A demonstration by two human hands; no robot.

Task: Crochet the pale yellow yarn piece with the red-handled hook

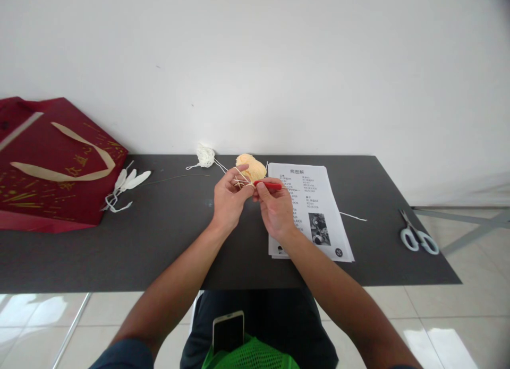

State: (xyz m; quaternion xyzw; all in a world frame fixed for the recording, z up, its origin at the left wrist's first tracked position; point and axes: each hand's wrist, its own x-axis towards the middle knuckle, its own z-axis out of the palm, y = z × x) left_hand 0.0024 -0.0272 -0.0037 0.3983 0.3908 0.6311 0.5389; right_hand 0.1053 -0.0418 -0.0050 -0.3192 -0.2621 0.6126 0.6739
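Two hands working cream yarn with a red hook above a dark tabletop.

Nearest, a green mesh basket [255, 358] on the lap holds a phone [228, 331] upright. Left hand [229, 199]: fingers closed, pinching cream yarn [241, 179]. Right hand [277, 207]: fingers closed on red crochet hook [268, 185], just beside the left. Beneath lies a printed sheet [319, 199] on the tabletop [159, 236]; scissors [418, 237] well apart at right. Farther: orange yarn ball [251, 167], white yarn bundle [205, 155], red gift bag [51, 162] at left, contents not visible. White wall behind; tiled floor.

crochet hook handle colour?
Red; the crochet hook in the right hand shows best in the head view.
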